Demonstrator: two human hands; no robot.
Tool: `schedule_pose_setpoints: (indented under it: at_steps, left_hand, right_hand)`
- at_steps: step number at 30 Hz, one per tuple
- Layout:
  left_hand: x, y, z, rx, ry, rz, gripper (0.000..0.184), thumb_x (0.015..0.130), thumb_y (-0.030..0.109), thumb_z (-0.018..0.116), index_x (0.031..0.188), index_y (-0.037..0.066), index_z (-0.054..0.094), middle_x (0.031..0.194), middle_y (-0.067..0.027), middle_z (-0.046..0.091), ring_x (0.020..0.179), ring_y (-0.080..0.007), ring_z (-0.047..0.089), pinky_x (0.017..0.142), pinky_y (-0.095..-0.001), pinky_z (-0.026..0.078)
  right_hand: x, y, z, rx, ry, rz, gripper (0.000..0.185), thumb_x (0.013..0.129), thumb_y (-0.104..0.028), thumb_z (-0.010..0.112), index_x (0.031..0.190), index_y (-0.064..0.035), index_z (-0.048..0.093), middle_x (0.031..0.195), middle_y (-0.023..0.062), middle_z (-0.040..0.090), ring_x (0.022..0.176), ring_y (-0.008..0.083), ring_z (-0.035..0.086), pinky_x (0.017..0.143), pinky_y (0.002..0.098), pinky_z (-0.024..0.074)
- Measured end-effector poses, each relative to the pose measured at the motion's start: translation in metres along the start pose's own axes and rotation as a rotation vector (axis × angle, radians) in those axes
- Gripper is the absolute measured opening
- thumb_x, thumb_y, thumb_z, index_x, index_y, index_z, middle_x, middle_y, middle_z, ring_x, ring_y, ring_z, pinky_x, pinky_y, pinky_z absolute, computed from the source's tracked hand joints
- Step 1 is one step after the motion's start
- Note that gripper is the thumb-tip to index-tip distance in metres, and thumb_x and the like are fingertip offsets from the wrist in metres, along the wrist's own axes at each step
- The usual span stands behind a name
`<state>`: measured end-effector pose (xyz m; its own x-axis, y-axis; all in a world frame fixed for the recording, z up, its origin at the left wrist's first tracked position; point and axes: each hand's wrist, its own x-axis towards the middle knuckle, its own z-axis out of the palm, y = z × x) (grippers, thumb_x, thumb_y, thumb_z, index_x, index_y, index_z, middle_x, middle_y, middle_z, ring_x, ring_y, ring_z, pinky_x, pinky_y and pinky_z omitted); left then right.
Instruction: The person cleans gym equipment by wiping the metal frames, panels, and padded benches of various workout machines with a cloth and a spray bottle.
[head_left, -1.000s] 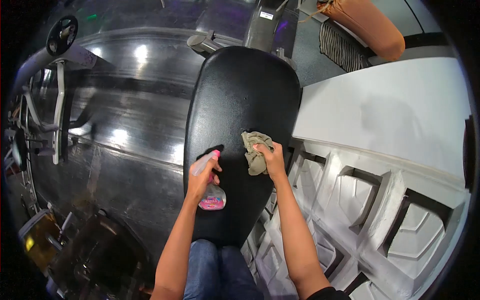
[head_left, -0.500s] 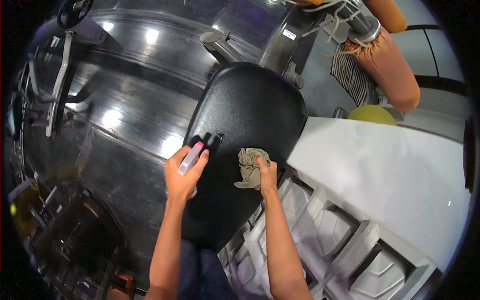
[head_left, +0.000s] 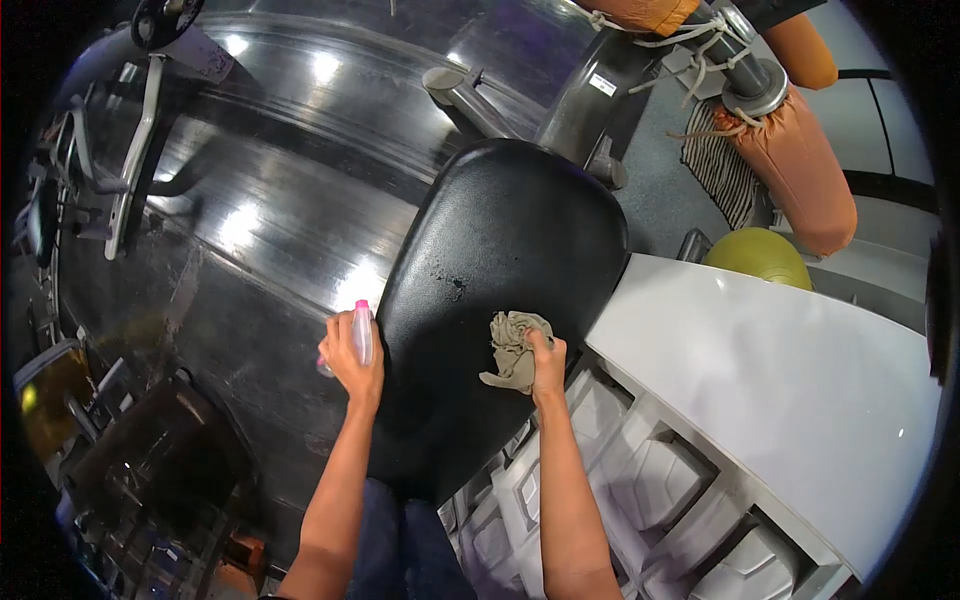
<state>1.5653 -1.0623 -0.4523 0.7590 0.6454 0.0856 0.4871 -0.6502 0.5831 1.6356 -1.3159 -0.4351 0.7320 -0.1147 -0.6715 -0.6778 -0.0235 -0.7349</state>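
My left hand (head_left: pixel 355 365) is wrapped round a spray bottle (head_left: pixel 362 333) with a pink nozzle, beside the left edge of a black padded bench (head_left: pixel 510 230). Most of the bottle's body is hidden by the hand. Dark wet-looking spots show on the pad near its middle. Over the right part of the pad, my right hand (head_left: pixel 546 366) grips a crumpled grey-green cloth (head_left: pixel 515 350), its thumb on top.
Orange padded rollers (head_left: pixel 795 170) on a metal bar stand at the upper right, near a yellow-green ball (head_left: pixel 760 257). A white surface (head_left: pixel 760 370) lies right of the bench. Gym equipment (head_left: pixel 135 150) is at the left.
The spray bottle has moved left with my left hand, from over the pad to its left edge. Spots now show on the pad. The cloth stays in my right hand, and the view has shifted.
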Motion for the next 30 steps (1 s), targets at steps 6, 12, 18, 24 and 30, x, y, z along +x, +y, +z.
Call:
schedule_pose_setpoints:
  at_steps: [6,12,18,24,30]
  left_hand:
    - [-0.009,-0.003,0.023,-0.179,0.150,-0.227,0.012,0.086,0.016,0.066,0.093,0.006,0.063,0.090,-0.0070,0.061,0.083,-0.0256,0.059,0.078,-0.0375,0.038]
    - [-0.003,0.000,0.020,-0.063,0.040,-0.139,0.014,0.086,0.018,0.063,0.095,0.006,0.064,0.092,-0.0092,0.062,0.085,-0.0286,0.060,0.079,-0.0375,0.040]
    - [-0.002,-0.010,0.026,-0.107,0.008,-0.127,0.017,0.085,0.023,0.059,0.093,0.008,0.062,0.094,-0.0061,0.060,0.090,-0.0261,0.057,0.080,-0.0373,0.036]
    - [-0.001,-0.006,0.020,-0.108,-0.021,-0.065,0.016,0.089,0.019,0.058,0.097,0.006,0.061,0.093,-0.0103,0.058,0.090,-0.0302,0.058,0.077,-0.0378,0.038]
    - [-0.001,-0.008,0.024,-0.135,-0.030,-0.110,0.018,0.089,0.019,0.057,0.097,0.005,0.060,0.093,-0.0119,0.057,0.088,-0.0324,0.057,0.076,-0.0396,0.038]
  right_hand:
    - [-0.005,-0.006,0.004,-0.002,0.086,-0.025,0.029,0.082,-0.026,0.066,0.086,0.0031,0.069,0.078,0.0053,0.065,0.068,0.0132,0.059,0.067,0.0287,0.0469]
    - [0.001,-0.001,0.000,0.049,0.051,0.035,0.038,0.083,-0.029,0.066,0.097,0.0057,0.065,0.094,0.0107,0.066,0.081,0.0168,0.061,0.075,0.0291,0.0481]
    - [-0.015,-0.056,0.018,0.118,0.208,-0.123,0.040,0.085,-0.028,0.066,0.108,0.0046,0.066,0.105,0.0109,0.067,0.094,0.0206,0.065,0.086,0.0304,0.0497]
    - [0.012,-0.094,0.061,-0.737,0.301,-0.810,0.040,0.076,-0.007,0.072,0.114,-0.0132,0.067,0.115,0.0060,0.063,0.102,0.0306,0.061,0.088,0.0377,0.0506]
    - [-0.020,-0.045,0.095,-0.838,0.175,-0.891,0.053,0.066,0.000,0.075,0.115,-0.0180,0.066,0.109,0.0002,0.062,0.095,0.0266,0.060,0.080,0.0376,0.0520]
